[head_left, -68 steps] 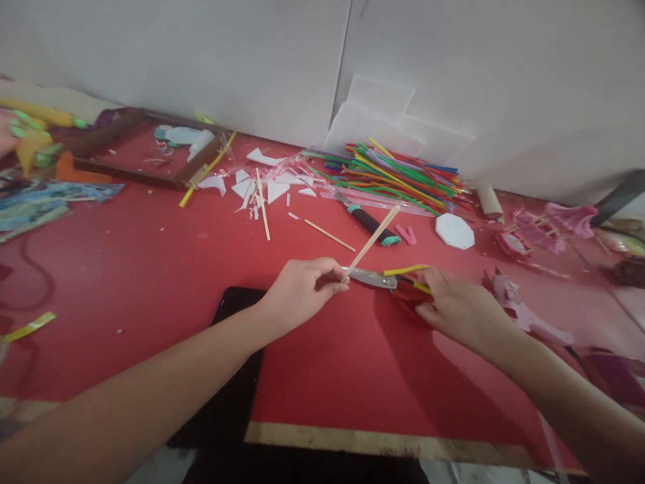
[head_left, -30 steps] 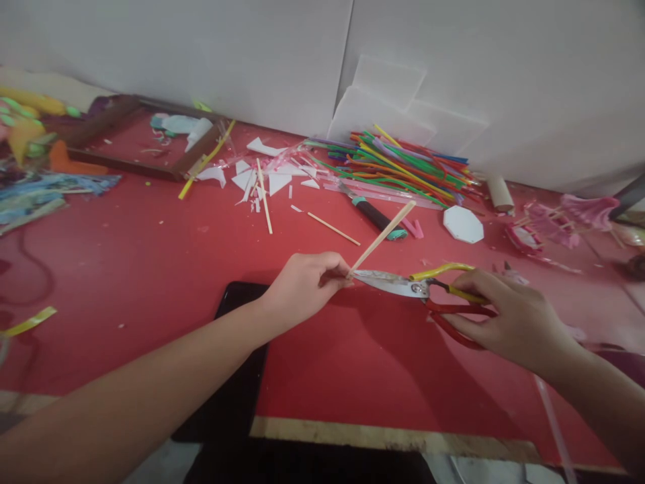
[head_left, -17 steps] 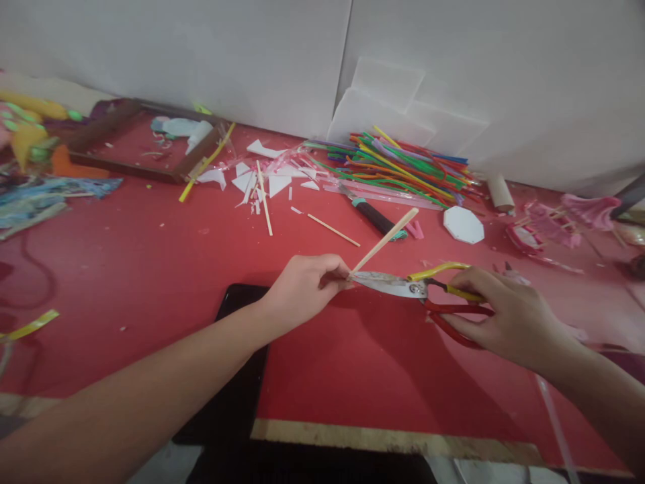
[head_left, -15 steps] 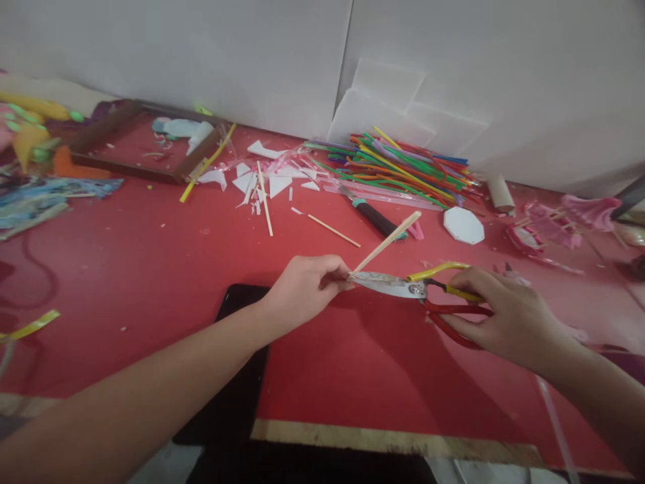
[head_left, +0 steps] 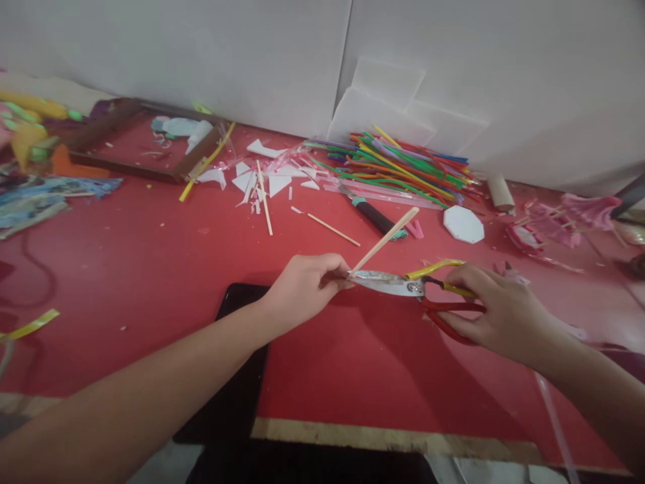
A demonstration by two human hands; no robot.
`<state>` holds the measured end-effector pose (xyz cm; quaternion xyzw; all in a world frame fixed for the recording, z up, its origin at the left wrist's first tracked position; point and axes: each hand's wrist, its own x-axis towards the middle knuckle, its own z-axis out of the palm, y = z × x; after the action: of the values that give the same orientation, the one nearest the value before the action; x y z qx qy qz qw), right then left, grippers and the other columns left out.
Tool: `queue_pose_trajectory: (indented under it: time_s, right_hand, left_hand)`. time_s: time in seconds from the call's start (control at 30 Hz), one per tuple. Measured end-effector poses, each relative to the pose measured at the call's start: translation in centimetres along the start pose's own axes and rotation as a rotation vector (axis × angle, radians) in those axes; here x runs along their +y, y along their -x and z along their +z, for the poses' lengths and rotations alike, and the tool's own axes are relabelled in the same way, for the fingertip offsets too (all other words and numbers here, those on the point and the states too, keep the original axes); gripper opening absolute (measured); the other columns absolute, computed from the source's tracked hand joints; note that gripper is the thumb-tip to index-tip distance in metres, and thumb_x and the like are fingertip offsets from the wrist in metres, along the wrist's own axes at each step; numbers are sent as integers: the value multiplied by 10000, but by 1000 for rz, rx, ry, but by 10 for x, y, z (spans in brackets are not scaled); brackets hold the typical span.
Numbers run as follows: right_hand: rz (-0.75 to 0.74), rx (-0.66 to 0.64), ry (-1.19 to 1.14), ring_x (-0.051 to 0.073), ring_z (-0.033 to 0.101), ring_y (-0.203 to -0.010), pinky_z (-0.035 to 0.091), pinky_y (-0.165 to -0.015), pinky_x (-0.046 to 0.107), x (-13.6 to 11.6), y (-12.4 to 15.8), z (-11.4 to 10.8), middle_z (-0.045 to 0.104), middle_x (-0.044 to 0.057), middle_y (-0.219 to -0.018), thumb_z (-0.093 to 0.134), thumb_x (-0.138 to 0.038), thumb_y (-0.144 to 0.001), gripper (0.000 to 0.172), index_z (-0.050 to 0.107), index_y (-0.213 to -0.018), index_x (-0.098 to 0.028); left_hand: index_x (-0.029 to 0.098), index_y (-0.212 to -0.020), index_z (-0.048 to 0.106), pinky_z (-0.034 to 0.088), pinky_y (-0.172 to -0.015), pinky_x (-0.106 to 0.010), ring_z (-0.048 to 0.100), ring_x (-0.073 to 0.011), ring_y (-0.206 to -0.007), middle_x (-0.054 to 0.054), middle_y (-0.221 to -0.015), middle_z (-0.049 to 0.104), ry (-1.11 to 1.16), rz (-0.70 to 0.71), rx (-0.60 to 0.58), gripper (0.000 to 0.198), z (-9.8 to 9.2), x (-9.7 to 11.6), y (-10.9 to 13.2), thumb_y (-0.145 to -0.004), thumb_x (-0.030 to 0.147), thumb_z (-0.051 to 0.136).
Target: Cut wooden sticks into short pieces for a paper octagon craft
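Note:
Between its thumb and fingers, my left hand pinches the lower end of a pale wooden chopstick, which slants up to the right. My right hand is wrapped round the handles of a pair of scissors, one handle covered yellow and the other red. The metal blades point left, and their tips meet the chopstick right at my left fingertips. Whether the tips close on the wood is hidden by the fingers. Under my left forearm lies a flat black tablet-like slab.
Behind my hands lie a black-handled cutting tool, a thin wooden stick, white scraps and a pile of coloured pipe cleaners. A white octagonal piece sits to the right. A brown frame stands at the left; a wall rises behind.
The scissors and my right hand have shifted very slightly left. The chopstick's upper end has tipped a little left and up. My left hand stays in place.

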<state>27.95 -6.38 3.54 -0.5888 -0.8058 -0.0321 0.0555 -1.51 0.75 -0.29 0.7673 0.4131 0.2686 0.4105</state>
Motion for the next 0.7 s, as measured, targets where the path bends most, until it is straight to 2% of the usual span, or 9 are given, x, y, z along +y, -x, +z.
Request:
queue_pose_trajectory:
  time_s: [0.23,0.7]
  right_hand:
    - [-58,52,-59,181,638,-604,411,-544,266,6,-1,7,661,8,-758,621,-363,-772,225,502,-911,-232]
    - [-105,100,-55,165,632,-595,417,-532,253,7,-3,8,654,7,-767,616,-386,-775,251,492,-925,-228]
  left_hand:
    - [193,-818,675,441,-600,-190,604,-93,-645,40,-711,691,-15,2,-4,88,-1,0,0,-812,130,614]
    - [189,-813,659,432,-614,-186,589,-88,-650,42,-704,668,-13,-9,-19,69,-1,0,0,-813,136,615]
